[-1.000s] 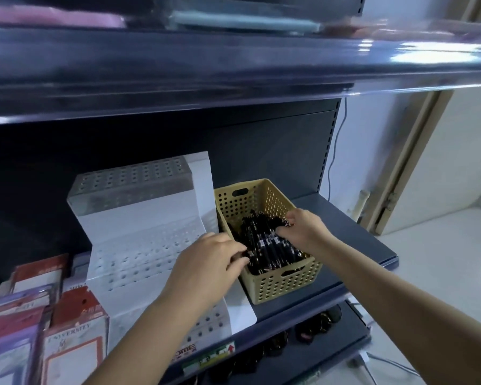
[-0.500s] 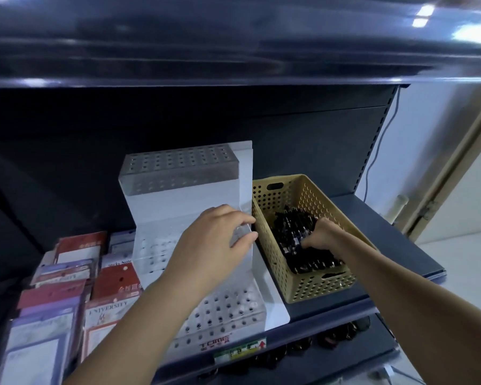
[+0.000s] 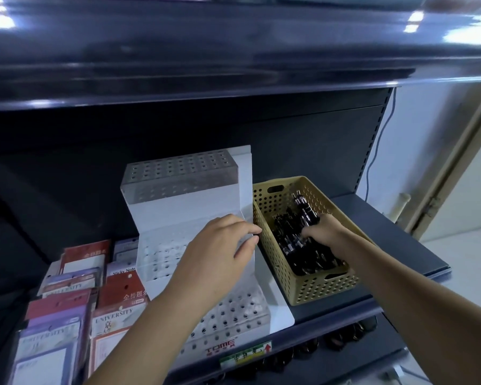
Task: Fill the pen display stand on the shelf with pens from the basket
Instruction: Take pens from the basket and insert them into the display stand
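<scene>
A white stepped pen display stand [image 3: 178, 207] with rows of empty holes stands on the dark shelf. Right beside it sits a tan perforated basket [image 3: 320, 287] full of black pens [image 3: 297, 245]. My right hand [image 3: 321, 230] is inside the basket and grips a small bunch of black pens, their ends sticking up toward the basket's back. My left hand [image 3: 220, 254] hovers over the stand's middle step, fingers loosely curled near the stand's right side wall, holding nothing.
Packs of notebooks and sticky notes [image 3: 75, 307] lie left of the stand. An upper shelf [image 3: 233, 59] overhangs close above. The shelf edge [image 3: 331, 326] runs along the front, with dark items on a lower shelf [image 3: 342, 340]. A door frame [image 3: 453, 168] stands at right.
My right hand has closed around a bunch of pens and raised them a little in the basket. My left hand stays over the stand's middle step.
</scene>
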A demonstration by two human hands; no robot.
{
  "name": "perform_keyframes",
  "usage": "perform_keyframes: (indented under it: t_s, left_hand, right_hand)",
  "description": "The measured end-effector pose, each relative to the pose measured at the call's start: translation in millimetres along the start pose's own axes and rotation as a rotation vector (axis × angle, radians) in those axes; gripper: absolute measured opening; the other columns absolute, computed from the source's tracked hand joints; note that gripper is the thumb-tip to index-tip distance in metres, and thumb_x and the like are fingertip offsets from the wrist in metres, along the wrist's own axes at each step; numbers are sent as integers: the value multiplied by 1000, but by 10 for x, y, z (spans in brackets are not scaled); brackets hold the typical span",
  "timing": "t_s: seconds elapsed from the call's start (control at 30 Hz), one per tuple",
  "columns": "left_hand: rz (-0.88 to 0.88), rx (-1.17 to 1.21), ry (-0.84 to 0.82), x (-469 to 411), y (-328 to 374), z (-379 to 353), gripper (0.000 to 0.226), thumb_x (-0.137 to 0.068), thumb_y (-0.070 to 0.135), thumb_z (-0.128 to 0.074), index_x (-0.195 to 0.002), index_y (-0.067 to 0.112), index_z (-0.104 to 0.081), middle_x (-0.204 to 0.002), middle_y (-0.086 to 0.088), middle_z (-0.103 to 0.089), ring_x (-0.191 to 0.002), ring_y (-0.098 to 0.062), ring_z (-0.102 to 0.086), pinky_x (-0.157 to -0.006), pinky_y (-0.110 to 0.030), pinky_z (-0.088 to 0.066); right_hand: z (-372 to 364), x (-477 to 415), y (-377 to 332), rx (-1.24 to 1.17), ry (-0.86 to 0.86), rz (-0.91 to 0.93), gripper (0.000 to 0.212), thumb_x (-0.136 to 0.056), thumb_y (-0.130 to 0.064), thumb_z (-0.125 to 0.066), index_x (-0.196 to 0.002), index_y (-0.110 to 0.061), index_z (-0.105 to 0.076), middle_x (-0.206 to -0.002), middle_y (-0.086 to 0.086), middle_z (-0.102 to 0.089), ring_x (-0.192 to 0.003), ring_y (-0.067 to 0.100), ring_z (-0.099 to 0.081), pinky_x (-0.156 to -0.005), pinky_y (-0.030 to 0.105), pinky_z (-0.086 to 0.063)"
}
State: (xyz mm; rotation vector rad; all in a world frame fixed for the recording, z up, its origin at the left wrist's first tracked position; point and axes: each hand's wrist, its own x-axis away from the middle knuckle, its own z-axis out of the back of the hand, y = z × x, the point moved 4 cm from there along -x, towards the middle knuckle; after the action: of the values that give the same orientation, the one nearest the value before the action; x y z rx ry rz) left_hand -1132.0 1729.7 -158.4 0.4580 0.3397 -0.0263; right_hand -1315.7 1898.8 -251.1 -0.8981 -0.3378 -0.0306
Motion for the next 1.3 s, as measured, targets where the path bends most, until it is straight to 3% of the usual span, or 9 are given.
perform_keyframes:
  t_s: [0.23,0.4,0.5,0.63,0.77,0.93,1.07,1.17,1.3]
  left_hand:
    - [-12,42,-17,29,126,-9,29,-97,29,-40,-116,33,-62,-113,20,-55,-104,5,-47,-94,-18,-41]
    - [-15,54,-32,49,186,-5,29,-98,28,-40,-117,32,-61,-113,20,-57,-103,5,-49,-95,-20,-42]
    - [-12,60,-25,58,224,18,30,-98,28,-40,-120,32,-60,-115,19,-57,-100,5,-49,-92,-15,-40]
    - [8,135,19,77,295,74,30,-97,26,-44,-123,29,-59,-115,17,-58,-96,5,-50,-83,-7,-38]
    - [56,294,45,130,373,127,33,-95,26,-49,-127,28,-55,-112,18,-58,-99,6,-52,-81,-4,-40]
    - [398,758,-94,339,352,45,56,-82,59,-39,-131,32,-43,-124,9,-54,-110,-11,-55,-98,-34,-47]
    - [848,1439,-55,629,323,-135,59,-89,58,-35,-118,10,-56,-113,-13,-67,-103,-29,-65,-88,-39,-54]
    - [923,1728,37,789,331,-119,61,-94,52,-37,-115,0,-59,-99,-17,-72,-103,-31,-65,-92,-41,-51]
    - [908,1792,55,1012,369,20,62,-96,47,-38,-113,-9,-59,-111,-23,-66,-109,-31,-61,-92,-39,-50]
  right_hand:
    - [138,90,-94,-227,-8,169,32,-80,-7,-67,-111,-10,-58,-98,12,-69,-88,27,-67,-83,41,-55]
    - [132,207,-179,-324,-7,250,29,-83,-10,-67,-110,-10,-57,-97,10,-69,-84,23,-68,-69,31,-54]
    - [202,286,-287,-560,26,255,21,-83,-10,-68,-102,-11,-60,-97,11,-69,-85,25,-67,-80,41,-56]
    - [318,544,-467,-1006,-81,171,15,-87,-3,-61,-102,-6,-59,-84,12,-63,-71,22,-63,-66,37,-57]
    - [298,906,-604,-1141,-258,154,21,-88,-4,-59,-109,-3,-60,-90,13,-64,-80,22,-64,-63,33,-58]
    - [85,1404,-777,-1120,-498,186,9,-88,-4,-58,-94,-9,-61,-82,4,-67,-76,15,-67,-67,32,-56]
    - [-69,1717,-897,-1209,-559,177,11,-87,-2,-59,-92,-11,-63,-84,4,-69,-80,17,-67,-74,36,-52]
    - [-144,1921,-932,-1194,-515,208,13,-86,-1,-61,-94,-11,-62,-83,4,-69,-77,17,-69,-64,33,-55]
    - [-283,2240,-941,-1156,-466,252,18,-83,0,-63,-97,-11,-62,-86,5,-68,-79,17,-69,-66,32,-54]
